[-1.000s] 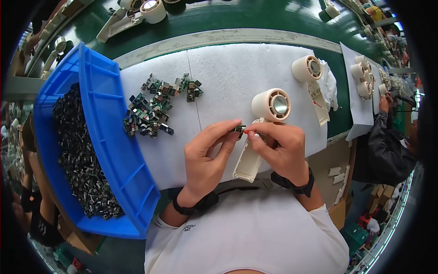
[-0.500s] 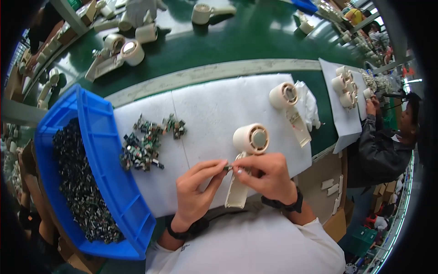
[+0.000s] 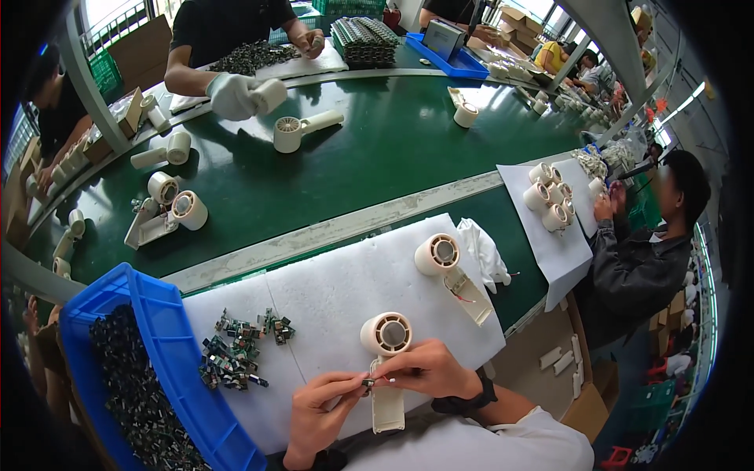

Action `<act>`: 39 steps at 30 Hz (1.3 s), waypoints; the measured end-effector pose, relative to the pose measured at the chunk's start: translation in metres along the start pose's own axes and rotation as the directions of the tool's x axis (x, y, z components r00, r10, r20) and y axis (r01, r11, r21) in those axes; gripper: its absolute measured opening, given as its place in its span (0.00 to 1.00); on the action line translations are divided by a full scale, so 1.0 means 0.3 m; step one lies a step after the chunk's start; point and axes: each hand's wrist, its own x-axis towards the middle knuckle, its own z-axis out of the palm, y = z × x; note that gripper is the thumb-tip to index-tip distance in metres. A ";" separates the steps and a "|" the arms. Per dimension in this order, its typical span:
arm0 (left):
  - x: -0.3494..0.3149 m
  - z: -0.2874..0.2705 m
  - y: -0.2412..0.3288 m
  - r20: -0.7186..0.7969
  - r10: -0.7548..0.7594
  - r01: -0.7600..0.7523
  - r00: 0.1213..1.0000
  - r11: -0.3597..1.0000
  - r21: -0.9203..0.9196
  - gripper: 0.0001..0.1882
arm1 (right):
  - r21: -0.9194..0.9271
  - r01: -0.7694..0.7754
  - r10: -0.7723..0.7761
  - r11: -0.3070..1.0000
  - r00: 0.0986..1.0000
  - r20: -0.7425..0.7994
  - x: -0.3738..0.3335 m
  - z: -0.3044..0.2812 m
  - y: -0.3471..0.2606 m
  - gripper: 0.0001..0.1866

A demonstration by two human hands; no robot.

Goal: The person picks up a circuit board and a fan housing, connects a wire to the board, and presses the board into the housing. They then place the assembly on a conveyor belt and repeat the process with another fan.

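Observation:
Low in the middle, my left hand is closed in a pinch on a small green circuit board. My right hand pinches a thin red wire right beside the board; whether the wire is joined to it is too small to tell. Beneath both hands lies a cream handheld fan, its round head away from me and its hollow handle shell toward me. A heap of circuit boards rests to the left on the white foam sheet.
A blue bin full of dark boards stands left. Another opened fan and a crumpled white bag lie right. Beyond runs a green conveyor carrying fan parts. A co-worker's gloved hand holds one across it; another person sits right.
The view has tilted up, so the bench sits lower and the co-worker across the conveyor shows. Both my hands stay at the board, with the red wire now visible at my right fingers.

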 end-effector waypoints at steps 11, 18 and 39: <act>0.004 -0.004 0.013 -0.012 -0.040 0.041 0.999 0.994 0.102 0.16 | 0.030 -0.005 0.005 1.000 1.000 0.026 0.004 0.004 0.036 0.13; 0.024 -0.003 0.017 0.018 -0.009 0.007 1.000 0.993 0.117 0.16 | 0.001 0.059 -0.059 0.998 0.998 0.037 0.010 -0.007 0.054 0.15; 0.011 0.010 0.039 0.028 0.017 -0.022 0.999 0.979 0.200 0.18 | -0.049 0.012 -0.011 0.999 1.000 0.009 0.007 0.003 0.036 0.15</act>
